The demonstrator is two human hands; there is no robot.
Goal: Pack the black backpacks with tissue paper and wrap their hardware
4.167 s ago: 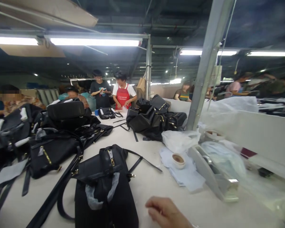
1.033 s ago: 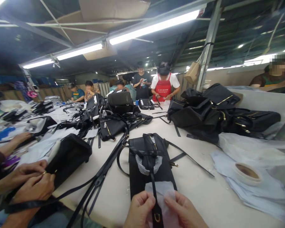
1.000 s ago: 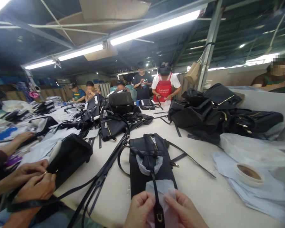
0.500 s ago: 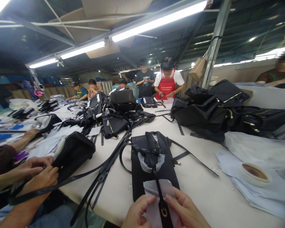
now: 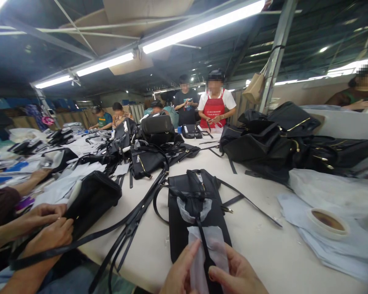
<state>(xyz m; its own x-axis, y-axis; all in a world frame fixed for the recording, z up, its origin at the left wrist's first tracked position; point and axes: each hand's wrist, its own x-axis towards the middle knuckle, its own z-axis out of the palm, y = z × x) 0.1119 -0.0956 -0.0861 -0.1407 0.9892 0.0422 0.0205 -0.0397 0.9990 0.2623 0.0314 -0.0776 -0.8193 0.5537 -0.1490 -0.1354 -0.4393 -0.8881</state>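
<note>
A black backpack lies flat in front of me, its top handle partly wrapped in clear film. A black strap runs from it toward me, over a sheet of thin white tissue paper. My left hand pinches the left side of the paper. On the right, my right hand holds the paper's other edge, its thumb pressed on the strap's wider end. The gold ring on that end is covered from view.
Right of me a tape roll rests on white sheets. Black bags are piled behind. At left, a co-worker's hands work on a black bag; loose straps lie between us. A person in a red apron stands opposite.
Both my hands have shifted on the tissue paper, which now lies narrower under the strap. My right thumb has moved onto the strap's end, covering the gold ring.
</note>
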